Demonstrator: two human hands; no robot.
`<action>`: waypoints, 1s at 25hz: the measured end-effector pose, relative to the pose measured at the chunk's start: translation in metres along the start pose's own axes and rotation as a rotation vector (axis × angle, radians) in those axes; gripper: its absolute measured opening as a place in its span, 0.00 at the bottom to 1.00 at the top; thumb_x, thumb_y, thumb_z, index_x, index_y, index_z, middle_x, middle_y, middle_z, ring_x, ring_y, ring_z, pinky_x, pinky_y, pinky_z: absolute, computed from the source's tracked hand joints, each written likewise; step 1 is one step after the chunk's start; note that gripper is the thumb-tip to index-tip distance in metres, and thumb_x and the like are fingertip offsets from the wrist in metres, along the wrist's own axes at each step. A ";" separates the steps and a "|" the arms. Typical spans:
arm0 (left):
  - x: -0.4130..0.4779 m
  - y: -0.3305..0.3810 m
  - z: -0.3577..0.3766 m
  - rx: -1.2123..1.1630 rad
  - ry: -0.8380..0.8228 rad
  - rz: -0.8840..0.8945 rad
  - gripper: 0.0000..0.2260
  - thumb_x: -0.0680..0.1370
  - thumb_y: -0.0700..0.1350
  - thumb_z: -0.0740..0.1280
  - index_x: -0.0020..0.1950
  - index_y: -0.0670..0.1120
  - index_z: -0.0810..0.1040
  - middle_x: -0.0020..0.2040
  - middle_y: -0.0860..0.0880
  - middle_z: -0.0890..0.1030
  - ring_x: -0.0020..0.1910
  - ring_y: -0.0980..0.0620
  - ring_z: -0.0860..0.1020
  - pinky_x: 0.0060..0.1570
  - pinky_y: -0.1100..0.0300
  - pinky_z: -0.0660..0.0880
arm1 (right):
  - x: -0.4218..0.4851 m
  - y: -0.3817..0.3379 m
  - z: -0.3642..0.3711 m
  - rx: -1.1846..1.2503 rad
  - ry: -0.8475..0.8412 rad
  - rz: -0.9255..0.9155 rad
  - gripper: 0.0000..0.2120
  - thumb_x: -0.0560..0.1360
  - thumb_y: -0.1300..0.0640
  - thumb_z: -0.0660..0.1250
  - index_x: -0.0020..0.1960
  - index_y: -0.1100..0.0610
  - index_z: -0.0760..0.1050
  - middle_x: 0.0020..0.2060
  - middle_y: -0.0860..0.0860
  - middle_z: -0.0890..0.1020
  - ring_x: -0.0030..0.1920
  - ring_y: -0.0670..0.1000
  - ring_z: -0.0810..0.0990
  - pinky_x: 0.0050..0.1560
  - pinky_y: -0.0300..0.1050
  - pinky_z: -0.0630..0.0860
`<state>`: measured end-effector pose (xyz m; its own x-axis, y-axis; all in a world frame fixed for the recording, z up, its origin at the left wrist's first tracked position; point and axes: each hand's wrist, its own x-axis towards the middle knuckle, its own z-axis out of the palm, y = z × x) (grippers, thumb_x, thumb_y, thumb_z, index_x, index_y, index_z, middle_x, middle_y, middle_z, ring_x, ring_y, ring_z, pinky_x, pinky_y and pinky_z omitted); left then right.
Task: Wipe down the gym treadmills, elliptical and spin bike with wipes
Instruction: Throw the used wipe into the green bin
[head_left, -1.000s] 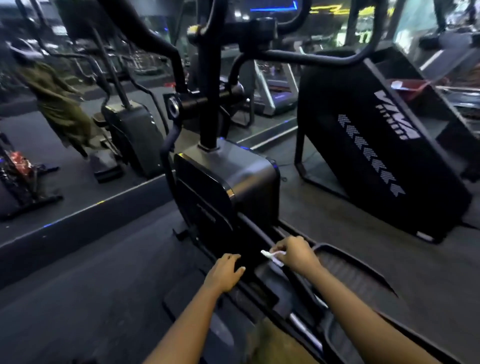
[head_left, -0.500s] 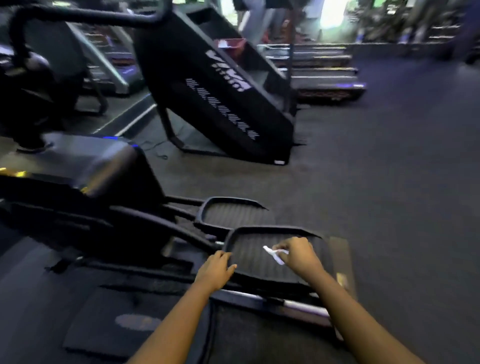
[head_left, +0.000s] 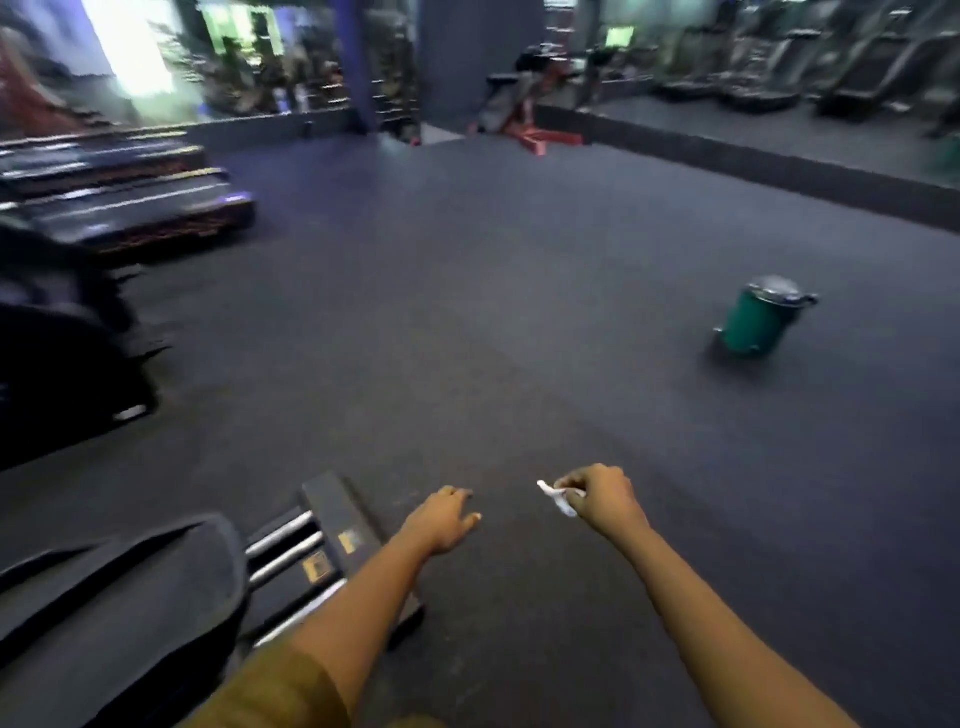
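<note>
The dark rubber floor (head_left: 467, 312) carries a green bin (head_left: 756, 325), treadmill decks (head_left: 130, 208), and the elliptical's rear base (head_left: 332, 525).

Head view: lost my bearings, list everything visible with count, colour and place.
wipe: one, white, in the right hand.
bin: one, green with grey lid, floor at right.
elliptical: one, black and silver, lower left, partly in frame.
treadmills: blurred, at least two, black, upper left.
bench: one, red frame, far centre.
floor: one, dark grey, throughout.
left hand: one, empty, fingers relaxed, lower centre.
right hand: one, pinching the wipe, beside it.
</note>
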<state>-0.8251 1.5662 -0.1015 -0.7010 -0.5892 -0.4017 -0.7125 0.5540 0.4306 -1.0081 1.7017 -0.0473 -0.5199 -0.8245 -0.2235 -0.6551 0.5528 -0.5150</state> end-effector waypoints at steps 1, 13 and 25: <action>0.024 0.031 0.000 0.036 -0.039 0.048 0.24 0.82 0.52 0.58 0.75 0.44 0.62 0.73 0.43 0.64 0.71 0.44 0.65 0.69 0.53 0.63 | 0.004 0.031 -0.018 0.029 0.039 0.065 0.07 0.68 0.57 0.66 0.34 0.55 0.81 0.37 0.54 0.84 0.40 0.50 0.82 0.38 0.42 0.73; 0.351 0.376 -0.023 0.271 -0.111 0.490 0.24 0.82 0.51 0.59 0.75 0.42 0.62 0.73 0.42 0.66 0.72 0.45 0.65 0.68 0.57 0.60 | 0.146 0.300 -0.239 0.133 0.412 0.529 0.04 0.70 0.54 0.69 0.37 0.49 0.82 0.41 0.55 0.84 0.46 0.55 0.82 0.39 0.42 0.73; 0.601 0.593 -0.050 0.309 -0.143 0.629 0.24 0.82 0.52 0.58 0.75 0.42 0.62 0.73 0.42 0.65 0.72 0.45 0.65 0.68 0.55 0.62 | 0.339 0.473 -0.415 0.198 0.497 0.572 0.07 0.72 0.57 0.67 0.45 0.53 0.84 0.41 0.55 0.84 0.42 0.52 0.82 0.37 0.43 0.74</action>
<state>-1.6673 1.5110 -0.0468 -0.9641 -0.0325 -0.2634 -0.1334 0.9174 0.3750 -1.7222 1.7340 -0.0235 -0.9624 -0.2407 -0.1258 -0.1256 0.8051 -0.5796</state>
